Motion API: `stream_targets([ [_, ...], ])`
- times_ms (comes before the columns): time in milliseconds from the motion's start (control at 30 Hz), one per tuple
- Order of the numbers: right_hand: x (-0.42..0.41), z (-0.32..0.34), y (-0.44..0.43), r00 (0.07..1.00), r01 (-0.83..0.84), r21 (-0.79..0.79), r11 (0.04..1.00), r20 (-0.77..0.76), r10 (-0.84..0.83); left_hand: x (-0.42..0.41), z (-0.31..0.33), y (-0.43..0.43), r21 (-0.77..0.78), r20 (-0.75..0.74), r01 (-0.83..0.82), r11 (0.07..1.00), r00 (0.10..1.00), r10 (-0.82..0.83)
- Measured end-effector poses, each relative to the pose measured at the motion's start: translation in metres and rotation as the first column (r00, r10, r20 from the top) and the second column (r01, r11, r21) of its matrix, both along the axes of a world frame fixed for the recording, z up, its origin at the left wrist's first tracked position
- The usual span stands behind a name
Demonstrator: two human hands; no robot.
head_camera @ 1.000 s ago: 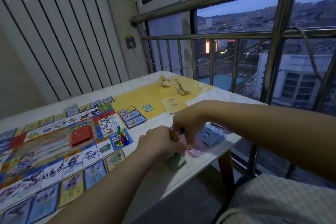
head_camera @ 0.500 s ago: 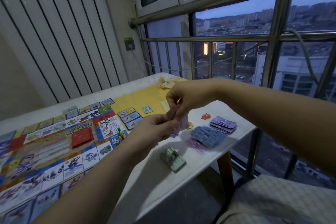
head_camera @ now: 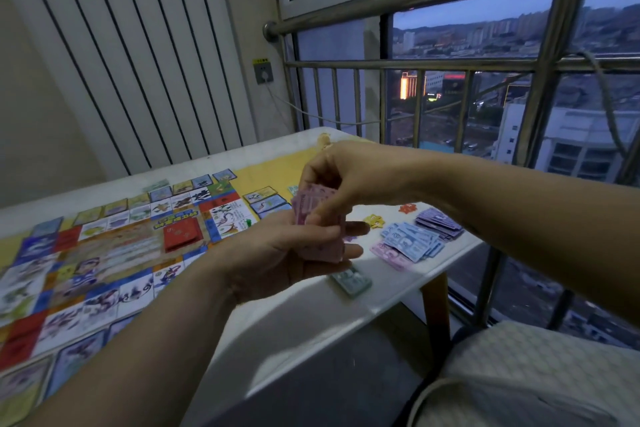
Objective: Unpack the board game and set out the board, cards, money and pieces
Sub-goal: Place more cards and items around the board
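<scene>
- The left hand [head_camera: 277,262] is raised above the near edge of the tabletop [head_camera: 311,319], palm up; its fingers [head_camera: 355,228] lie under a small bundle of pink notes [head_camera: 313,206] and the thumb presses them from above
- The right hand [head_camera: 349,180] comes in from the right above the left; its fingers are narrowed to a pinch on the top of the same pink notes
- The bundle is off the tabletop, between the two hands
- The game board [head_camera: 104,253] lies flat on the left part of the tabletop, with a red deck [head_camera: 181,236] near its middle
- A few cards [head_camera: 266,201] lie face up just beside the board's far right corner
- To the right of the hands lie loose piles of money: blue notes [head_camera: 412,243], purple notes [head_camera: 438,224] beyond them, and some more pink ones [head_camera: 391,257] nearer the edge
- A green stack [head_camera: 351,281] sits just below the left hand's fingertips, near the tabletop edge
- A yellow token [head_camera: 374,220] and a red token [head_camera: 408,208] lie apart from each other behind the piles
- A metal railing [head_camera: 450,64] runs in front of the window beyond the tabletop
</scene>
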State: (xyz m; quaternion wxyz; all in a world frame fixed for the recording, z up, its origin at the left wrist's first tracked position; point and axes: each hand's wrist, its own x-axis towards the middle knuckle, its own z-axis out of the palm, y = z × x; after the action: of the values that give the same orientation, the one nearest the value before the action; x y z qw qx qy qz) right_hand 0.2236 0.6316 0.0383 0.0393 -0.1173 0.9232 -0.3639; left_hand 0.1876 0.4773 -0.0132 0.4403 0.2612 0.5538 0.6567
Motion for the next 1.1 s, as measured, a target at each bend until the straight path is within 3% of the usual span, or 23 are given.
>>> stream_targets([
  [167,0.004,-0.009,0.003,1.0,0.012,-0.043,0.999,0.029,-0.01,0.016,-0.01,-0.003,-0.013,0.037,-0.134,0.991,0.99,0.134],
  [233,0.007,-0.013,0.015,0.998,0.045,0.2,0.979,-0.045,-0.037,0.015,-0.014,-0.006,-0.006,0.095,-0.228,0.974,0.969,0.228],
  [300,0.011,-0.028,0.025,0.997,0.059,0.619,0.783,-0.068,-0.022,0.013,-0.016,-0.011,0.038,0.182,-0.307,0.951,0.938,0.296],
  [367,0.014,-0.049,0.031,1.0,0.004,0.861,0.509,0.011,-0.025,0.012,-0.018,-0.015,0.069,0.241,-0.344,0.936,0.917,0.319],
  [433,0.015,-0.062,0.033,0.997,-0.043,0.92,0.39,0.063,-0.038,0.015,-0.019,-0.017,0.08,0.291,-0.352,0.933,0.903,0.316],
  [600,-0.004,-0.065,0.031,0.991,-0.107,0.968,0.228,0.121,-0.05,0.022,-0.023,-0.017,0.078,0.459,-0.374,0.924,0.836,0.3],
  [733,-0.023,-0.063,0.032,0.983,-0.112,0.959,0.26,0.146,-0.112,0.021,-0.022,-0.019,0.082,0.492,-0.412,0.907,0.809,0.323],
  [1100,-0.041,-0.053,0.027,0.941,-0.28,0.887,0.368,0.33,-0.081,0.014,-0.022,-0.018,0.089,0.5,-0.403,0.911,0.809,0.309],
])
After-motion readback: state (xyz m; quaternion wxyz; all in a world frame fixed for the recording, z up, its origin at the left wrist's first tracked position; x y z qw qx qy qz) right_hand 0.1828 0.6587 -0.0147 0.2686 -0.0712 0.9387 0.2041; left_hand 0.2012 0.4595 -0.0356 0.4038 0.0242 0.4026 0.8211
